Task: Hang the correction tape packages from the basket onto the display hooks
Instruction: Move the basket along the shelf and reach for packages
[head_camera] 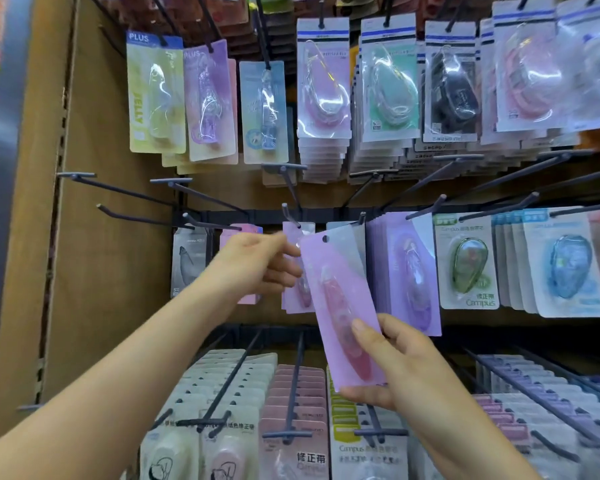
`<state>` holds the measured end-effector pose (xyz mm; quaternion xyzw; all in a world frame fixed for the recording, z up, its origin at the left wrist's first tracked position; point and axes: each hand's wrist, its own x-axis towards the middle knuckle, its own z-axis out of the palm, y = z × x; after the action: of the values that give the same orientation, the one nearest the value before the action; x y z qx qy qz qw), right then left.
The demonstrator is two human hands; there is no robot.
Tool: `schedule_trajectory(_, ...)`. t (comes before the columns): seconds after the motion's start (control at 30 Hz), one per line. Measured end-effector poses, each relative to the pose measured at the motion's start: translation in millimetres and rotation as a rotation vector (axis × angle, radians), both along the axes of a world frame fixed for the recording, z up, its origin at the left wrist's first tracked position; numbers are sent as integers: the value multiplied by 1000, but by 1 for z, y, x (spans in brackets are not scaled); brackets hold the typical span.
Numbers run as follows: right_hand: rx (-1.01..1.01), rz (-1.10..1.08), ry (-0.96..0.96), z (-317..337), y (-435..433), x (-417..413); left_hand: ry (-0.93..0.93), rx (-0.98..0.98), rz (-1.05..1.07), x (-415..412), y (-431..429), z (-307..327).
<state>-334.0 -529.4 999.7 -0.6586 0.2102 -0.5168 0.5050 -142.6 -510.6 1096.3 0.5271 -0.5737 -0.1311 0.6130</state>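
Lilac-pink carded correction tape package (pixel 343 306): tilted, centre, near the black wire display hook (pixel 291 216). Right hand (pixel 395 368) pinches its lower end. Left hand (pixel 257 265): fingers curled at its upper-left edge, grip unclear.

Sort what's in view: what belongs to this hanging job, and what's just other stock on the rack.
In the job: pink correction tape package, right hand gripping its lower end, left hand by its top edge, display hook above it.
Just stock: green Campus package, blue package, yellow PLUS package.
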Motion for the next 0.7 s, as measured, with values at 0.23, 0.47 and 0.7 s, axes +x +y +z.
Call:
schedule_trajectory(0.23, -19, 95, -9, 2, 10, 12, 34, -256, -117, -14, 36, -7)
schedule_trajectory(0.47, -93, 17, 102, 14, 12, 16, -29, -464, 27, -10, 39, 16)
schedule_trajectory(0.7, -165, -66, 201, 16, 12, 21, -67, -389, 60, -7, 37, 24)
